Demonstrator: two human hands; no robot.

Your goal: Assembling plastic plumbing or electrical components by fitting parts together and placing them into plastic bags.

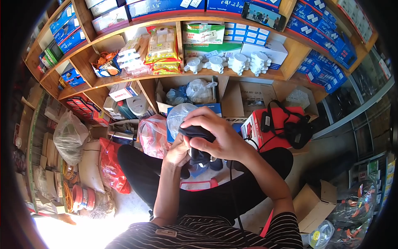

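Over my lap both hands meet on a soft black cloth piece (pixel 198 133). My left hand (pixel 177 151) is closed around its lower left side, the wrist upright. From the right, my right hand (pixel 217 135) wraps over it with curled fingers and thumb. The cloth bunches between the hands and hangs down below them; its exact kind cannot be made out. A thin black cable (pixel 233 191) runs down past my right wrist across my lap.
Ahead stand wooden shelves (pixel 166 79) with blue boxes, packaged goods and white round fittings (pixel 238 63). A red box (pixel 265 124) carries black straps (pixel 296 130). Plastic bags (pixel 114 166) are at left, an open carton (pixel 317 205) at right. A phone (pixel 264 17) leans on the upper shelf.
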